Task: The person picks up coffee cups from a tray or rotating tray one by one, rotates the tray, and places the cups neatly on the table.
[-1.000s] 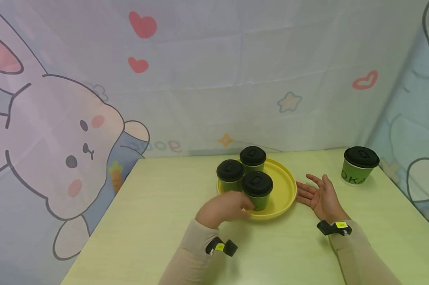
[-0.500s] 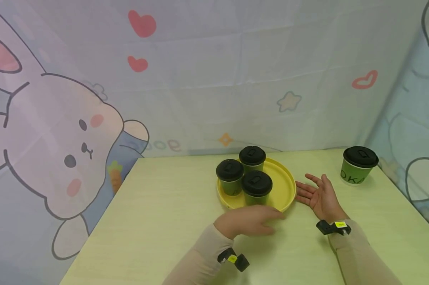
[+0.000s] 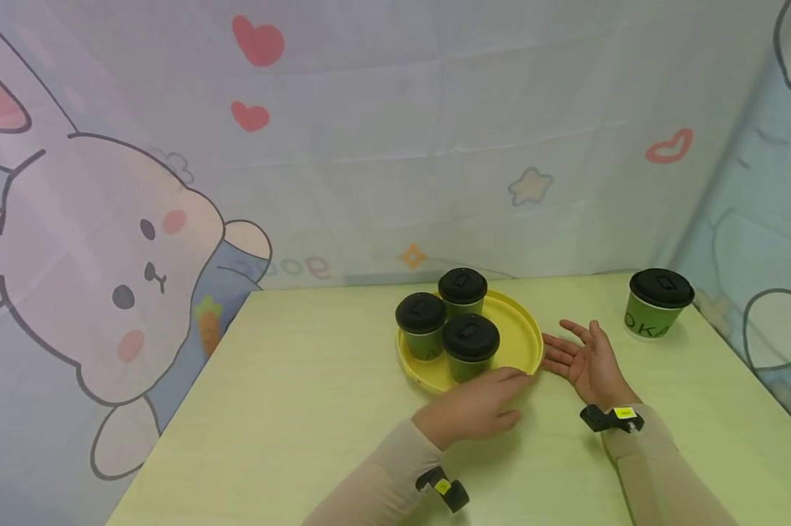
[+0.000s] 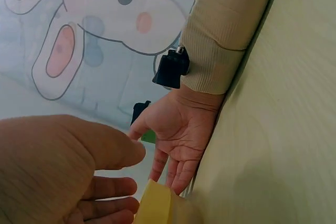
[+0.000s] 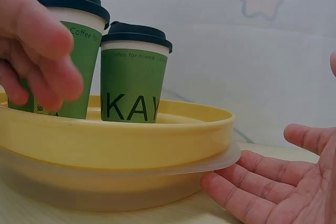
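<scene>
A round yellow tray [image 3: 520, 340] carries three green paper coffee cups with black lids: one at the left [image 3: 424, 340], one at the back [image 3: 463, 288] and one in front [image 3: 469, 358]. My left hand [image 3: 474, 413] is at the tray's near right rim, fingers extended, holding no cup. My right hand [image 3: 595, 369] lies palm up at the tray's right side, fingers outstretched. In the right wrist view its fingertips [image 5: 215, 184] reach the pale translucent rim [image 5: 226, 156] below the yellow wall. The left wrist view shows the tray's edge [image 4: 155, 203] beside the left fingers.
A fourth lidded green cup [image 3: 654, 314] stands apart at the table's back right, beyond the right hand. The pale yellow-green table [image 3: 290, 409] runs back to a cartoon-printed cloth [image 3: 369, 146]. Small black cameras are strapped on both wrists.
My left hand has left the front cup and shifted right along the tray's near rim. The right hand and the cups stay where they were.
</scene>
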The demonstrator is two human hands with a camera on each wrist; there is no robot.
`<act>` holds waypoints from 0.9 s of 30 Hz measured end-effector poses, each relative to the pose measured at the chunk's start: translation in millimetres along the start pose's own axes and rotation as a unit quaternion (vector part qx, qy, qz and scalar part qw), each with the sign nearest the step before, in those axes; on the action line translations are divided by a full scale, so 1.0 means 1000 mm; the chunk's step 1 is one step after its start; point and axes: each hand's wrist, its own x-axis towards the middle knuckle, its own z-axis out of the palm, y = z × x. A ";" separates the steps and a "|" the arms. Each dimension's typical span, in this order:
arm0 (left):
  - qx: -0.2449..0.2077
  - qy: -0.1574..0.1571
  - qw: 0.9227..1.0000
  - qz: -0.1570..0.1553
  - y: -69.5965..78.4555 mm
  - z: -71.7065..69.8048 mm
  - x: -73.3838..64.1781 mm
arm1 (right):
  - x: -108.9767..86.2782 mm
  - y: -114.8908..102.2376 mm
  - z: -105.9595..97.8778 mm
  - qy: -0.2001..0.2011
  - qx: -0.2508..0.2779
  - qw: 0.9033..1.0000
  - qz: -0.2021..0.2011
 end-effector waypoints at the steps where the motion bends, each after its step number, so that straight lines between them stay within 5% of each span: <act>1: 0.011 0.005 1.000 -0.009 0.001 0.001 0.001 | 0.000 0.000 0.001 -0.002 0.000 1.000 -0.001; 9: 0.067 0.010 0.996 -0.064 0.002 0.016 0.006 | 0.000 0.000 0.004 -0.006 0.005 1.000 -0.003; 20: 0.110 0.024 0.992 -0.061 0.002 0.016 0.006 | 0.001 -0.001 0.005 -0.002 0.016 1.000 -0.001; 27: 0.098 -0.001 0.993 -0.067 0.000 0.010 0.005 | 0.000 -0.002 0.006 0.004 0.011 1.000 0.001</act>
